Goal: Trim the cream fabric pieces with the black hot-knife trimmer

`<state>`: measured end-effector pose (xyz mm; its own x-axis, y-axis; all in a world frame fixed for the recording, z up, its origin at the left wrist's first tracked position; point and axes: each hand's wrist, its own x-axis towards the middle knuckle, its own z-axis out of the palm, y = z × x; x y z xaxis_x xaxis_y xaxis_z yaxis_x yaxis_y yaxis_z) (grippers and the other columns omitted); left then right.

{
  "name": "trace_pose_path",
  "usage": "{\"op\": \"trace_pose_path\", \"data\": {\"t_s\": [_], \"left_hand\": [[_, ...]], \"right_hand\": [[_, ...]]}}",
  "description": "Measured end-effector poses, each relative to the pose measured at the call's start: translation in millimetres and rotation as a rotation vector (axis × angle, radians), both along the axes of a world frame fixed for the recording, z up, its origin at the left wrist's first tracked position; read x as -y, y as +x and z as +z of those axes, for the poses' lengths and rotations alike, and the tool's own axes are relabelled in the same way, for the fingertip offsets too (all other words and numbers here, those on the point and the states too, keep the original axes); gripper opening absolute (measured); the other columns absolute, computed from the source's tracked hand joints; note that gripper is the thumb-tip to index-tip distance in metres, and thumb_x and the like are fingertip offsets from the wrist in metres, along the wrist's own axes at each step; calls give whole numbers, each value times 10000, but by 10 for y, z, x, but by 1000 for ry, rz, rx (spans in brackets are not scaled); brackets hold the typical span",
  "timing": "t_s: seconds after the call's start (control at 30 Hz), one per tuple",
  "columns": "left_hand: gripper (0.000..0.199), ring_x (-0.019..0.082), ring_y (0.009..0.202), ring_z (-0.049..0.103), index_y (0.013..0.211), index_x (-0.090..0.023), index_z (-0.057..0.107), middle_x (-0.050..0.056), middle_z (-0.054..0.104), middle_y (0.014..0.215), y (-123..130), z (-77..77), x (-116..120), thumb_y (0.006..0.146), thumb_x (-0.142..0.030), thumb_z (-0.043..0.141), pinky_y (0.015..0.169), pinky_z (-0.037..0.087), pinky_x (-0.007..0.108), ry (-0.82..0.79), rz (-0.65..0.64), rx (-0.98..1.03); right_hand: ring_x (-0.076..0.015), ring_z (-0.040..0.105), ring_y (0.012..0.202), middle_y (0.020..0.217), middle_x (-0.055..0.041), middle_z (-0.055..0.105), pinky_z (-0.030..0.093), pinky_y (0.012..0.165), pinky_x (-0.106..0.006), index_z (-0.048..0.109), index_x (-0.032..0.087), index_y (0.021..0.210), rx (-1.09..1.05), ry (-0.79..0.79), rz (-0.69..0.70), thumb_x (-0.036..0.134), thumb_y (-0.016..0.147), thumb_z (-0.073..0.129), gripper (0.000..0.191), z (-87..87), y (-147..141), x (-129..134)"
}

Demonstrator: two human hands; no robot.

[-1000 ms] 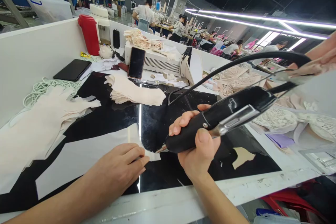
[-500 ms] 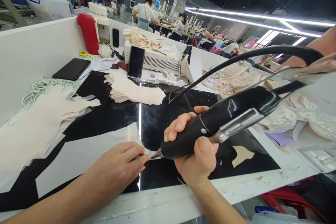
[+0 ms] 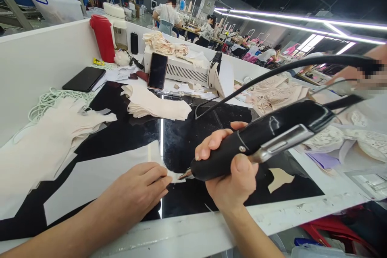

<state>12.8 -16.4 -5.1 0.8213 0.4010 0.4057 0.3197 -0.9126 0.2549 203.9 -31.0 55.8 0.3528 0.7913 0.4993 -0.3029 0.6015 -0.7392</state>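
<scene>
My right hand (image 3: 232, 177) is wrapped round a thick black handheld tool (image 3: 220, 157) with a silver lever, a pointed metal tip and a cable. My left hand (image 3: 145, 187) rests on a white fabric piece (image 3: 105, 169), its fingers closed together at the piece's right end. The tool's tip meets the narrow end of that fabric just right of my left fingertips. The fabric lies flat on a glossy black mat (image 3: 187, 197), partly hidden under my left hand and forearm. A cream strip (image 3: 149, 152) shows near its upper edge.
Stacked cream fabric pieces lie at the left (image 3: 60, 133) and behind (image 3: 157, 105). A phone (image 3: 157, 70) leans on a vented white box (image 3: 184, 72). Lace pieces (image 3: 320, 139) and a small beige scrap (image 3: 279, 179) lie right. The black cable (image 3: 266, 73) arches overhead. Co-workers sit beyond.
My right hand and the tool have moved right, the tip sliding away from my left fingertips along the fabric's narrow end. My left hand has stayed nearly still.
</scene>
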Motion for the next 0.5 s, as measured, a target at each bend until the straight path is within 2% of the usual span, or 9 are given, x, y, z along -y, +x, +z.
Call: {"op": "trace_pose_path", "data": {"t_s": [0.5], "left_hand": [[312,217,970,688,1147,-140,635,80,696,1062,-11,11,-11,1137,-161,324,882,590,369,64,11,36]], "right_hand": [[-136,610,541,768,55,640,536,489,-291,616,296,1108,66,-35,-88,473,817,826,400,11,50,21]]}}
